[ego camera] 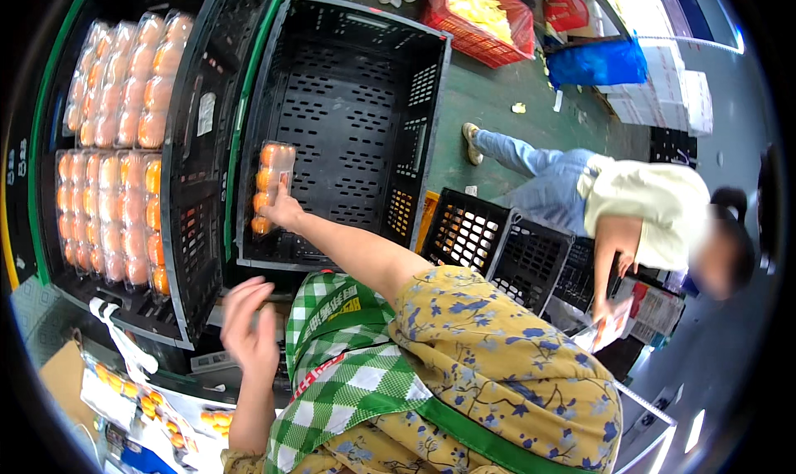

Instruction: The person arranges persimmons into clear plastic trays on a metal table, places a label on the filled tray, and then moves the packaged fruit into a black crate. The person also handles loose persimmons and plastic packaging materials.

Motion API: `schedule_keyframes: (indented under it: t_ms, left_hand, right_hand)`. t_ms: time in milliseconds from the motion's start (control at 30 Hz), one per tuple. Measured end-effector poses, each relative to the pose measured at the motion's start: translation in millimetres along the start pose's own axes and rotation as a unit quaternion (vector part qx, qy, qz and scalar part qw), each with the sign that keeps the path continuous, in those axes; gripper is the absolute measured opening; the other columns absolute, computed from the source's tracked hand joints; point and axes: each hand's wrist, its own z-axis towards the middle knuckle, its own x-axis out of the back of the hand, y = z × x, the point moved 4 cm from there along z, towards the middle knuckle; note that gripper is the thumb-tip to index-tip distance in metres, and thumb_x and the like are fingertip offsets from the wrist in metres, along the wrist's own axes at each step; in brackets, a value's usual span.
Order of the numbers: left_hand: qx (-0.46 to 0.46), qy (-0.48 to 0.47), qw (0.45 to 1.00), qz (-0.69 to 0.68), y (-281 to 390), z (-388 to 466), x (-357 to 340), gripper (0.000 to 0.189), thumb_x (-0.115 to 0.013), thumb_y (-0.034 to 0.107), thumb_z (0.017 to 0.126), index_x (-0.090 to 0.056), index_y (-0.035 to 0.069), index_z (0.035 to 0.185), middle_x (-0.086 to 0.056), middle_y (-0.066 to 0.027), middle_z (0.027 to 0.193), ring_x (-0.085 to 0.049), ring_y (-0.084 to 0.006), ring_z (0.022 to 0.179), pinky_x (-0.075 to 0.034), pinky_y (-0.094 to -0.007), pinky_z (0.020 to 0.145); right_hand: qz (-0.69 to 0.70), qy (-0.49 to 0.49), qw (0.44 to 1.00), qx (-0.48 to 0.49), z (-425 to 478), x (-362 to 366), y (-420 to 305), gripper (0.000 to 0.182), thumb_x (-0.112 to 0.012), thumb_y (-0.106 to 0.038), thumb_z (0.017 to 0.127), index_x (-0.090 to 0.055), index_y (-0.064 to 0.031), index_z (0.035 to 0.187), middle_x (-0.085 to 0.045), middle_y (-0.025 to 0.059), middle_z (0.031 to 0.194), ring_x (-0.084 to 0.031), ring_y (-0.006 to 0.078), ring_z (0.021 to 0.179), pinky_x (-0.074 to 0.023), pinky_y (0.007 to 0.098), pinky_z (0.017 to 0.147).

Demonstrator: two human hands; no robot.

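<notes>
My right hand reaches into a black plastic crate and grips a clear plastic pack of round orange fruit. The pack is by the crate's left wall, and the rest of the visible crate floor is bare. My left hand, blurred, is raised in front of the green-and-white checked apron with its fingers apart and nothing in it. Left of the bare-floored crate stands another black crate, where clear fruit packs sit in two stacked groups.
A red basket lined with plastic holds yellow scraps. A co-worker in a pale top bends beside stacked black crates, holding a package. More fruit packs lie on a bright surface at lower left. White boxes are piled behind.
</notes>
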Motion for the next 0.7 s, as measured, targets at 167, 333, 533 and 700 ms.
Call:
schedule_keyframes:
  t_ms: [167, 333, 533, 700]
  left_hand:
    - [-0.255, 0.355, 0.897, 0.066, 87, -17, 130, 0.043, -0.041, 0.028, 0.098, -0.053, -0.004, 0.124, -0.054, -0.0194, 0.126, -0.052, -0.0312, 0.116, -0.038, -0.0412, 0.103]
    - [-0.338, 0.436, 0.816, 0.172, 108, -35, 195, 0.042, -0.041, 0.027, 0.098, -0.054, -0.004, 0.123, -0.055, -0.019, 0.125, -0.052, -0.0309, 0.116, -0.038, -0.041, 0.103]
    - [-0.263, 0.379, 0.867, 0.189, 69, -58, 193, 0.041, -0.042, 0.027, 0.098, -0.054, -0.003, 0.122, -0.055, -0.0184, 0.125, -0.052, -0.0306, 0.115, -0.039, -0.0408, 0.102]
    - [-0.133, 0.336, 0.916, 0.173, 11, -91, 167, 0.04, -0.042, 0.027, 0.097, -0.054, -0.003, 0.122, -0.055, -0.018, 0.124, -0.053, -0.0303, 0.114, -0.039, -0.0406, 0.102]
  right_hand:
    - [-0.018, 0.0, 1.0, 0.02, 2, 4, -6, 0.076, -0.065, -0.037, 0.076, -0.034, -0.0051, 0.137, -0.059, 0.0262, 0.12, -0.058, 0.0383, 0.112, -0.0451, 0.0429, 0.096]
    - [-0.045, 0.016, 0.997, 0.057, -12, 9, -8, 0.075, -0.064, -0.038, 0.076, -0.037, -0.003, 0.137, -0.059, 0.0268, 0.118, -0.057, 0.039, 0.112, -0.0448, 0.0419, 0.097]
    - [0.002, 0.008, 0.998, 0.061, -56, 37, 21, 0.077, -0.066, -0.035, 0.074, -0.038, 0.0007, 0.136, -0.061, 0.0253, 0.115, -0.061, 0.0376, 0.104, -0.0474, 0.0418, 0.092]
    - [0.013, -0.018, 1.0, 0.02, -102, 63, 37, 0.066, -0.063, -0.028, 0.084, -0.036, -0.0041, 0.14, -0.059, 0.0154, 0.116, -0.066, 0.0224, 0.085, -0.0543, 0.0343, 0.067]
